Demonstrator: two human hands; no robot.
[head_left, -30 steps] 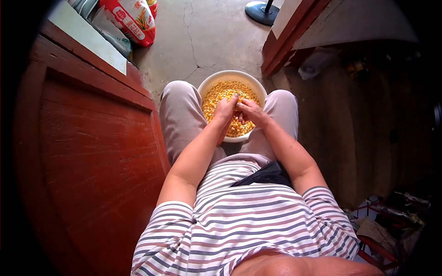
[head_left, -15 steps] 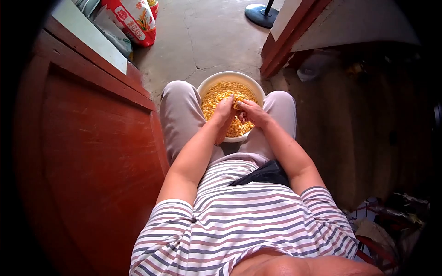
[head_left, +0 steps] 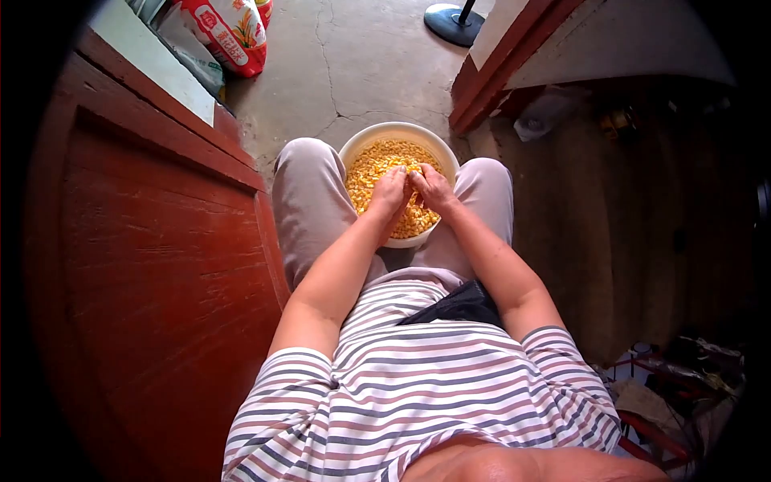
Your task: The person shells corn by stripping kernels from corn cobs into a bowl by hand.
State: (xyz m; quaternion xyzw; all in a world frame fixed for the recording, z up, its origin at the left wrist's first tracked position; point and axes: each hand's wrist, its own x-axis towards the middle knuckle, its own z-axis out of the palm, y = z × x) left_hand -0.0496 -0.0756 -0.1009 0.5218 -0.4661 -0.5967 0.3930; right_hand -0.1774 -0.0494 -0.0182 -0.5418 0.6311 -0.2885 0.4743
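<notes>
A white tub (head_left: 354, 143) stands between my knees, filled with loose yellow corn kernels (head_left: 391, 153). Over the kernels my two hands meet, thumbs close together. My left hand (head_left: 390, 191) is closed around one side of a corn cob (head_left: 414, 169), of which only a small yellow part shows. From the other side, my right hand (head_left: 434, 189) grips the same cob with bent fingers. Most of the cob and several fingertips are hidden behind the hands.
A reddish-brown door (head_left: 161, 257) is close on my left, and a door frame (head_left: 482, 96) rises at the right. Red-and-white bags (head_left: 229, 36) stand far left. A round black stand base (head_left: 454, 26) is on the floor ahead. Clutter (head_left: 666, 394) lies at lower right.
My right hand has turned and shifted slightly, its thumb now nearer my left thumb. Less of the cob shows between the hands. The whole view has moved a little.
</notes>
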